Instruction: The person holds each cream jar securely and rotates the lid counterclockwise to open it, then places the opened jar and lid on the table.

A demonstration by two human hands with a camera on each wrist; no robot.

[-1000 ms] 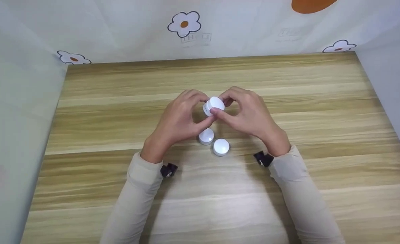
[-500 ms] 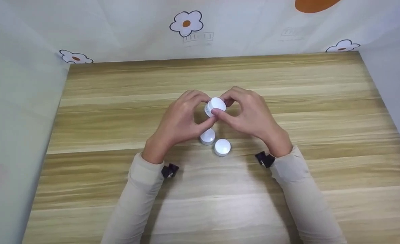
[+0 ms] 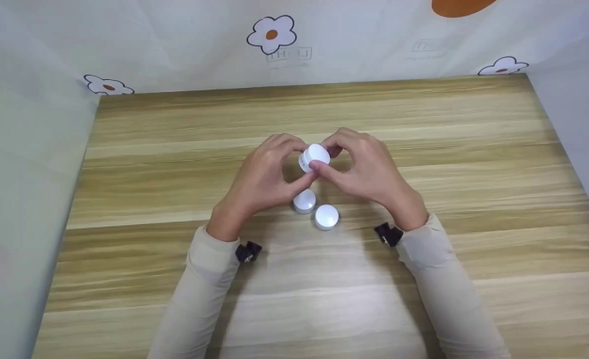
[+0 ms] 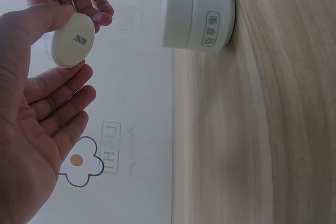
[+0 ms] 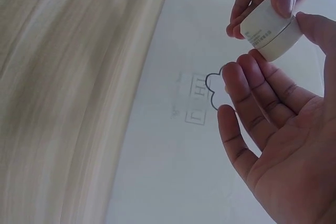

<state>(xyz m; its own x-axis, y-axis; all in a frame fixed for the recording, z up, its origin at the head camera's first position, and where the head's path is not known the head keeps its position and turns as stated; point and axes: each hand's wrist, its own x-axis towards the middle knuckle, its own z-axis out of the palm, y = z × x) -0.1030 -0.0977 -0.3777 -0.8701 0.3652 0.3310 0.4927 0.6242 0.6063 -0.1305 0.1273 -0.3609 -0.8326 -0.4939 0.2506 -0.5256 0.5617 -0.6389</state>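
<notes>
A small white cream jar [image 3: 316, 155] is held tilted above the table between both hands. My left hand [image 3: 265, 174] pinches its body by thumb and fingers. On the lid side, the thumb and fingers of my right hand [image 3: 369, 162] grip the jar. The left wrist view shows the jar's base [image 4: 76, 40] with a printed code; small print on the side of the jar [image 5: 262, 29] faces the right wrist camera. Below the hands stand two more white lidded jars, one [image 3: 304, 201] partly near the left thumb and another [image 3: 326, 217] closer to me.
All of this happens over a wood-grain table [image 3: 174, 184]. A pale cloth [image 3: 189, 45] printed with flowers hangs behind its far edge, and pale walls flank both sides. Black clips [image 3: 249, 252] sit at the wrists by the sleeve cuffs.
</notes>
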